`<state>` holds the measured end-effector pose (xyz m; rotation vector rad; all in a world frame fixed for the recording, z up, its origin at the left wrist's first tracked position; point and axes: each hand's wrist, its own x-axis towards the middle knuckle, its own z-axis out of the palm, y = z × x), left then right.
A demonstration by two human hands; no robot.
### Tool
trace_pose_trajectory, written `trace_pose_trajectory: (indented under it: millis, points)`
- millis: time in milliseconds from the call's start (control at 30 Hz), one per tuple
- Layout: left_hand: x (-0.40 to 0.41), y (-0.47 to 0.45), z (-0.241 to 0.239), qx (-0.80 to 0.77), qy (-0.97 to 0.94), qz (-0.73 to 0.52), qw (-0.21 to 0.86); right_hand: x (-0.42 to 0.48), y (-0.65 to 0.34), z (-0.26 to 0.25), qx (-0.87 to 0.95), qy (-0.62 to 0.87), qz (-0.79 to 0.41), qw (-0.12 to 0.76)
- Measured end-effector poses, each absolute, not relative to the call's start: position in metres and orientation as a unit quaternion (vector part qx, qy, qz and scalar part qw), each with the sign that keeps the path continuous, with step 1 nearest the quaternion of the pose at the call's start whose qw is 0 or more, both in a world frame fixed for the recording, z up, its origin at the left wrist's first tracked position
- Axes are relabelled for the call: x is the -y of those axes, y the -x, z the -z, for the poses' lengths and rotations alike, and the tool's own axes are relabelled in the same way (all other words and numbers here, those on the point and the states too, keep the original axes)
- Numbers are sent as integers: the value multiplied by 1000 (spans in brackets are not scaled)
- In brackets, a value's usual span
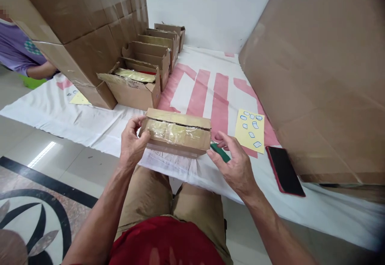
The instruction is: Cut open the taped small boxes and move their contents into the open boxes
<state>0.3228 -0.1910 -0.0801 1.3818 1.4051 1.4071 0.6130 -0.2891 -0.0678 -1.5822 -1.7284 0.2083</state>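
A small cardboard box with shiny clear tape across its lid is tilted up over the table's front edge. Around its left end my left hand is closed, thumb on the near face and fingers behind. My right hand is at the box's right end, fingers apart and thumb tip close to the lower corner; whether it touches cannot be told. A green object, perhaps a handle, shows between that thumb and the fingers, partly hidden by the hand. Its kind is not clear.
Several open cardboard boxes form a row at the back left, beside a cardboard wall. A yellow paper with drawn shapes and a phone lie right. Another cardboard wall stands right. A person in purple is far left.
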Motion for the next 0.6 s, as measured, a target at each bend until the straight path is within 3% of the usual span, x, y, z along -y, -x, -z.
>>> trace_pose_trajectory:
  millis: [267, 500, 600]
  points:
    - [186, -319, 74, -477, -544, -541, 428, 266, -585, 51, 603, 648, -212, 414]
    - [188, -333, 79, -465, -539, -579, 398, 251, -591, 52, 570, 590, -358, 446]
    - [188, -337, 87, -438, -518, -616, 400, 256, -590, 54, 595, 556, -358, 457]
